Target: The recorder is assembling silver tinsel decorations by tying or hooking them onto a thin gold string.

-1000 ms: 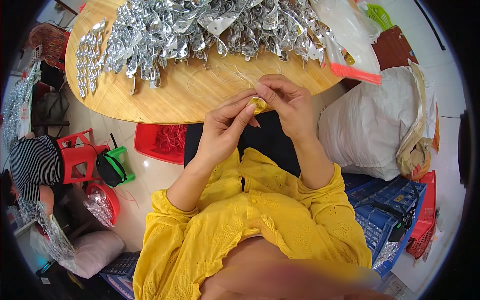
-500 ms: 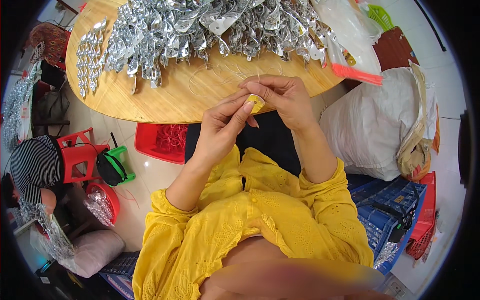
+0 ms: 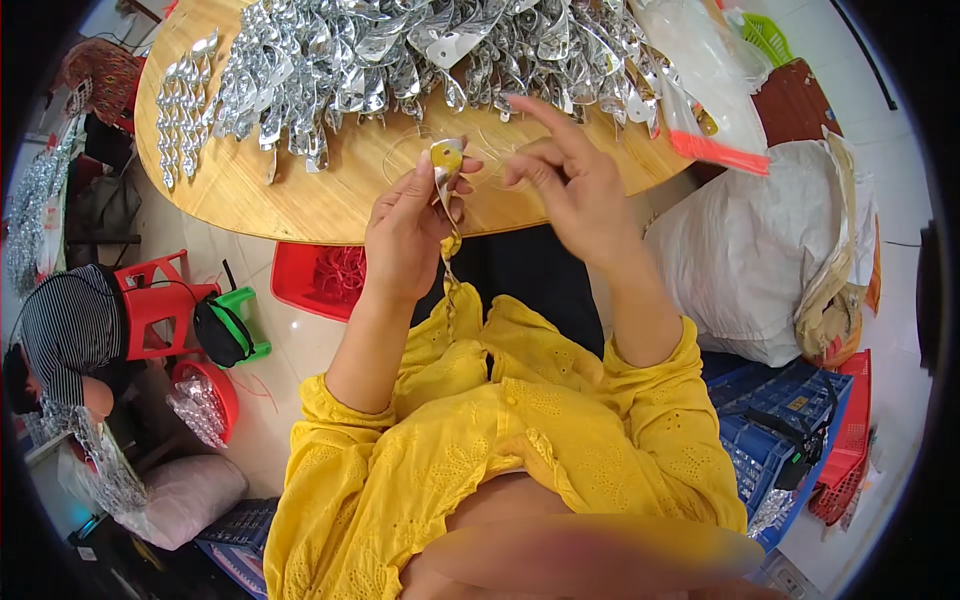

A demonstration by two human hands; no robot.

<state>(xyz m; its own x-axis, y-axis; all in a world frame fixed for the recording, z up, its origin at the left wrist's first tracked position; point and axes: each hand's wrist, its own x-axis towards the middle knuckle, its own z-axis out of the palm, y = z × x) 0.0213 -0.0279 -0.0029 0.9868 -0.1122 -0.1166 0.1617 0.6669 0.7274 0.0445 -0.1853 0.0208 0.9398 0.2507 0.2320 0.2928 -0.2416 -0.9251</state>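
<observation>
Both hands are up over the near edge of the table. My left hand pinches a small silver-and-yellow leaf between thumb and forefinger, holding it upright just above the wood, with a fine strand hanging from it toward my lap. I judge the leaf very light, thin and springy, like foil or stiff film: easy to crease, slick on its shiny face, so best taken by the narrow lower end, where I have it, not across the broad tip. My right hand is open and holds nothing, fingers spread and half curled, forefinger raised, just right of the leaf and apart from it. Left wrist is bent back, forearm rising from the lower edge; right forearm comes up steeper, yellow sleeve at the elbow. Farther back lies a heap of silver leaves, and a clear bag to the right.
</observation>
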